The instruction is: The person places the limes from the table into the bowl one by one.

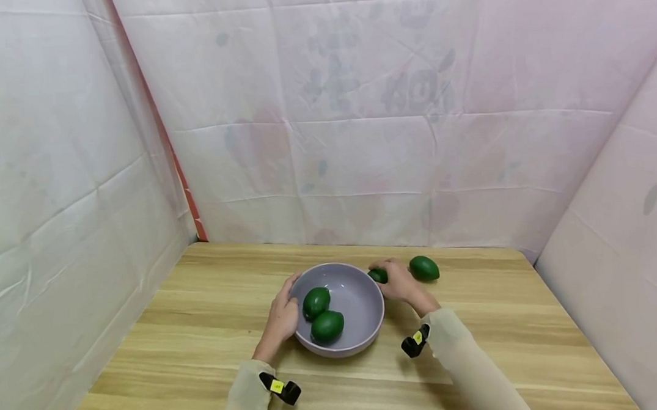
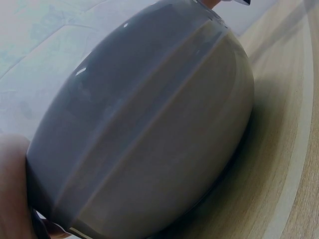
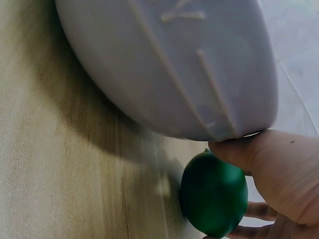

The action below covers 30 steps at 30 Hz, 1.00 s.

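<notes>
A lavender-grey bowl (image 1: pixel 357 308) stands on the wooden table, with two dark green limes (image 1: pixel 327 327) lying in its left half. My left hand (image 1: pixel 282 314) grips the bowl's left rim; in the left wrist view the bowl's outer wall (image 2: pixel 144 124) fills most of the picture. Just past the bowl's right rim, my right hand (image 1: pixel 396 280) holds another green lime (image 3: pixel 214 194) between thumb and fingers. The right thumb (image 3: pixel 234 152) lies right at the bowl's edge in the right wrist view. One more lime (image 1: pixel 423 269) rests on the table to the right of that hand.
The light wooden table (image 1: pixel 202 333) reaches back to a pale patterned cloth (image 1: pixel 360 167) hanging behind it. Similar cloth hangs along the left (image 1: pixel 75 210) and right sides. Each wrist wears a small black camera (image 1: pixel 414 343).
</notes>
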Each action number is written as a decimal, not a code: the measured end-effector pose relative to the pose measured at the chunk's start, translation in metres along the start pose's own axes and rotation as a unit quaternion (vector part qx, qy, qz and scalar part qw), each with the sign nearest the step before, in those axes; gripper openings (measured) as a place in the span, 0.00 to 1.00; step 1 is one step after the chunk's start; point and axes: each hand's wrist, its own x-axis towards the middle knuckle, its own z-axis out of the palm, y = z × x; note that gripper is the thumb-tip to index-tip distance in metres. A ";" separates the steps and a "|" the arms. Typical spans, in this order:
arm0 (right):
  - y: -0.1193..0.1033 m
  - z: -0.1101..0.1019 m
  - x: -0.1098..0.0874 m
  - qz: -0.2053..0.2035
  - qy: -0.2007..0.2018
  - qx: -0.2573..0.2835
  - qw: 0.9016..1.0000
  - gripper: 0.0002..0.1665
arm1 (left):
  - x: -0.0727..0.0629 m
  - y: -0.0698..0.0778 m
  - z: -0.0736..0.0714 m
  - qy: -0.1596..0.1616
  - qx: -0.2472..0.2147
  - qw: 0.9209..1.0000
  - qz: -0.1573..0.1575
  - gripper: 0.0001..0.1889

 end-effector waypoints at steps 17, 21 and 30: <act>0.002 0.003 -0.003 0.032 0.002 0.011 0.999 0.21 | -0.002 -0.002 0.001 0.002 0.005 1.000 0.000 0.32; 0.003 0.002 -0.004 0.039 0.000 0.021 0.999 0.22 | -0.002 -0.001 0.001 0.002 0.004 1.000 0.001 0.32; 0.007 -0.003 -0.005 0.063 0.021 0.022 0.998 0.25 | -0.002 -0.001 0.000 0.001 0.000 1.000 0.005 0.32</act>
